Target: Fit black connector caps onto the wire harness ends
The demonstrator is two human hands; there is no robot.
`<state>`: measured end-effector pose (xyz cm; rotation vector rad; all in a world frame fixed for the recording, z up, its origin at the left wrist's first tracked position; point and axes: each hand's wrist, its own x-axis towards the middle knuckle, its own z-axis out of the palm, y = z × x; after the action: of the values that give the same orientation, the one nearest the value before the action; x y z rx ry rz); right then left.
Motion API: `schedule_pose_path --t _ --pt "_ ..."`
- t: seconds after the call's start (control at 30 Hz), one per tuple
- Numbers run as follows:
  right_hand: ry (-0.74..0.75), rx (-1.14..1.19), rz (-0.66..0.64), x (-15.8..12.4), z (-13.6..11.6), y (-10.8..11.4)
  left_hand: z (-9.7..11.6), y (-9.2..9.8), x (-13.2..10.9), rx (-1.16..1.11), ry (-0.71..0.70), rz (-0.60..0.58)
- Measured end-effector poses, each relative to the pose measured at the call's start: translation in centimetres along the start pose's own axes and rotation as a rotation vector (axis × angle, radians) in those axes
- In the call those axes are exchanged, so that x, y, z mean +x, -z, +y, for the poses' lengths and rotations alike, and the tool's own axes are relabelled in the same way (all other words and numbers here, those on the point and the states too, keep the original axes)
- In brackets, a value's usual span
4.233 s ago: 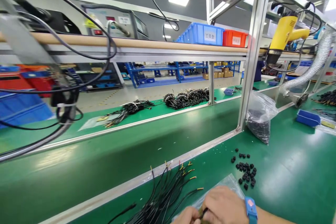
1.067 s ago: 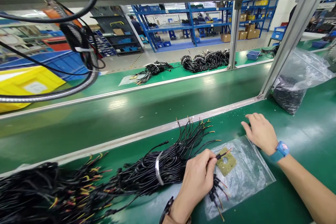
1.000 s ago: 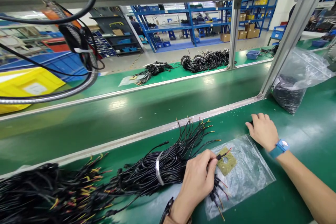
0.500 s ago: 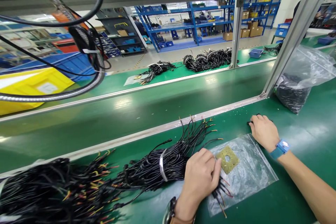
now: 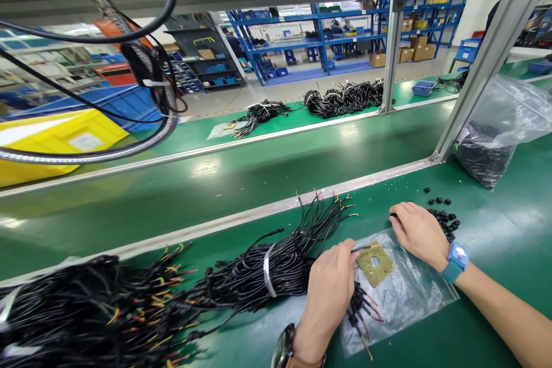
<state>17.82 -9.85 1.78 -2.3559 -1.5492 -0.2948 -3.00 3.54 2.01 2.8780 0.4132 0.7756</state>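
My left hand (image 5: 330, 282) is closed in a pinch on one black cable (image 5: 361, 248), whose stripped end points right over a yellowish square pad (image 5: 375, 264) with a central hole. That pad lies on a clear plastic zip bag (image 5: 414, 293). Beside the left hand rests a bundle of black cables (image 5: 276, 270) tied with a white band; more cable ends (image 5: 362, 310) emerge below the hand. My right hand (image 5: 420, 230) is closed, with a small black part (image 5: 393, 215) at its fingertips. Right of it lie several small black pieces (image 5: 444, 218).
Another large pile of black cables (image 5: 86, 310) lies at the left. A metal rail (image 5: 215, 225) runs along the bench, meeting an upright post (image 5: 478, 57). Behind the post stands a clear bag of black parts (image 5: 487, 149). A thick hose (image 5: 164, 132) hangs at upper left.
My right hand has moved left, away from the small black pieces, towards my left hand. My left hand has lifted a cable end, now over the yellowish pad.
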Motion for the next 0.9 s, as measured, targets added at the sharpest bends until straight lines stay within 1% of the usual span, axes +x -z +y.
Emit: schedule_pose_path --t 0.1,0.2,0.3,0.37,0.47,0.6,0.67,0.77,0.83,0.9 --pt "0.031 0.056 0.002 0.0 -0.3 0.3 0.2 0.4 0.0 -0.025 -0.072 -0.137" --pt "0.063 0.099 -0.020 -0.1 -0.7 0.6 0.5 0.5 0.0 -0.001 -0.061 -0.253" --pt "0.097 0.133 -0.051 -0.3 -1.2 0.7 0.7 0.4 0.1 0.033 -0.024 -0.332" --pt "0.120 0.158 -0.070 -0.4 -1.6 0.6 0.8 0.2 0.2 0.047 -0.012 -0.353" --pt "0.150 0.219 -0.104 -0.7 -2.1 0.6 0.9 0.1 0.1 0.050 0.004 -0.337" --pt "0.167 0.372 -0.114 -1.0 -2.5 0.7 0.8 0.0 0.0 0.006 0.028 -0.281" --pt "0.158 0.453 -0.113 -1.0 -2.5 0.7 0.8 0.1 -0.1 -0.043 0.058 -0.223" --pt "0.170 0.530 -0.126 -1.1 -2.4 0.6 0.8 0.3 -0.2 -0.119 0.153 -0.092" --pt "0.207 0.516 -0.147 -1.2 -2.5 0.4 0.8 0.4 -0.2 -0.162 0.210 -0.023" --pt "0.258 0.447 -0.186 -1.2 -2.8 0.3 0.9 0.3 -0.2 -0.190 0.234 0.001"
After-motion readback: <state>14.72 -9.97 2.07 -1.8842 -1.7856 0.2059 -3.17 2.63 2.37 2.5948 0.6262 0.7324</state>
